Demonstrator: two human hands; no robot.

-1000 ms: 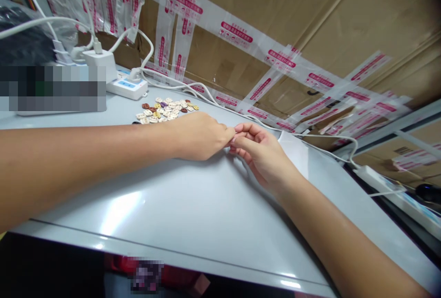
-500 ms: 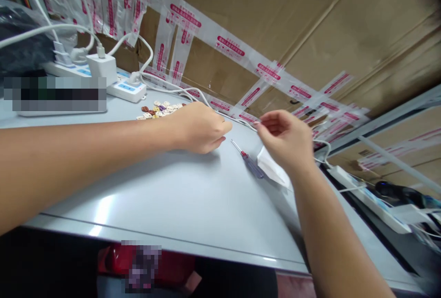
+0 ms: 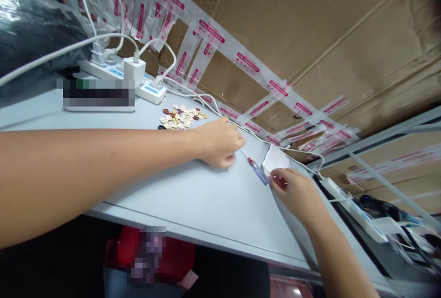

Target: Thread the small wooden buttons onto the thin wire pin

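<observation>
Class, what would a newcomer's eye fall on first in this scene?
Probably the big brown cardboard behind the table, crossed by white tape with pinkish-red labels. Next, perhaps, the cluster of small, mostly cream button-like pieces just beyond the left forearm. Then the screwdriver with a bluish handle, lying between the left hand and right hand.
</observation>
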